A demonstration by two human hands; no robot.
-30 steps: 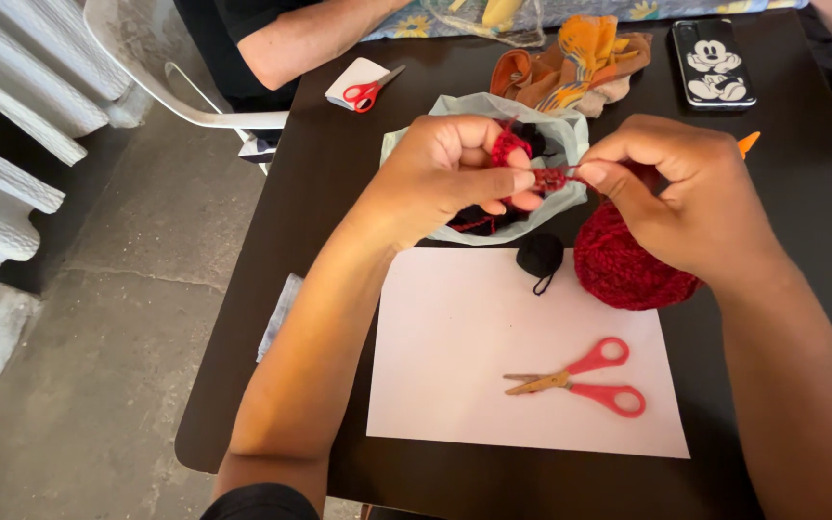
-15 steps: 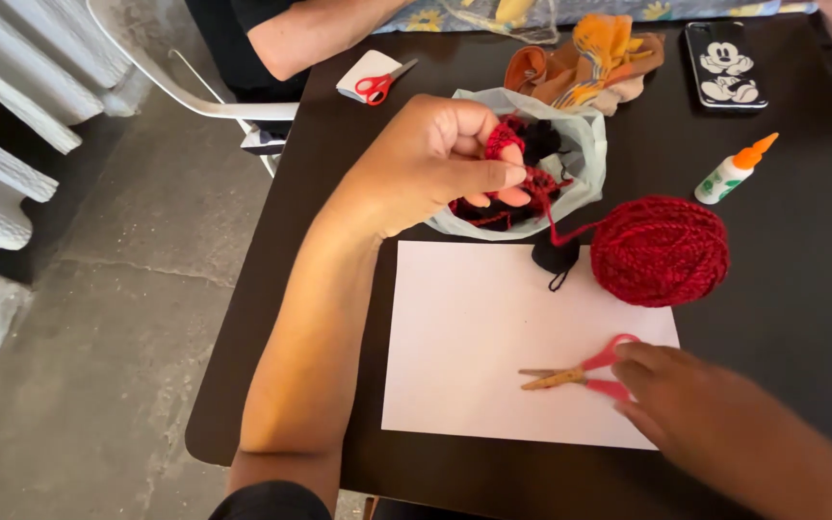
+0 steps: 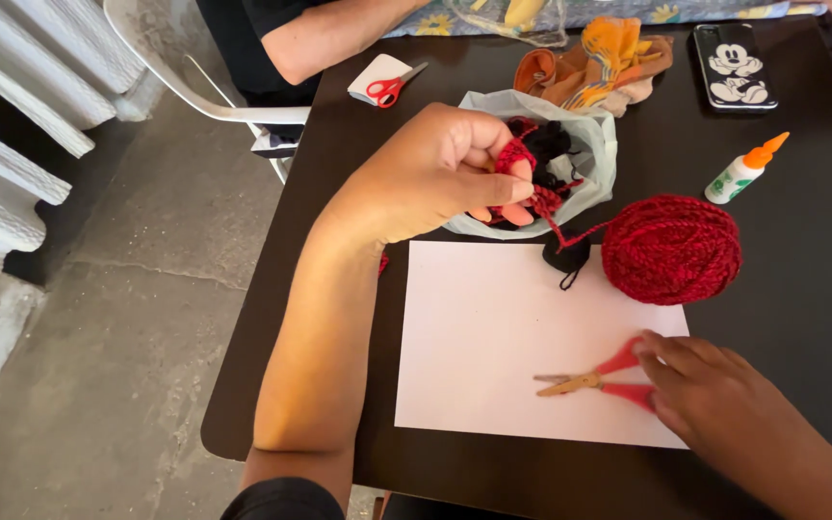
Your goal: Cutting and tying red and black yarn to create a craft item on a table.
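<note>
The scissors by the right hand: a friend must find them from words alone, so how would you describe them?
On the dark table lies a white sheet of paper. The scissors lie at its lower right edge, under the right hand. Their blades are partly open, unlike the second red-handled pair at the far edge.

scissor handles: the right hand [image 3: 724,409] covers most of the red loops of the scissors [image 3: 594,380]
yarn in hand: the left hand [image 3: 435,173] hides most of it
bag [image 3: 589,135] contents: just a dark tangle, can't tell
other person: cut off by top edge
</note>
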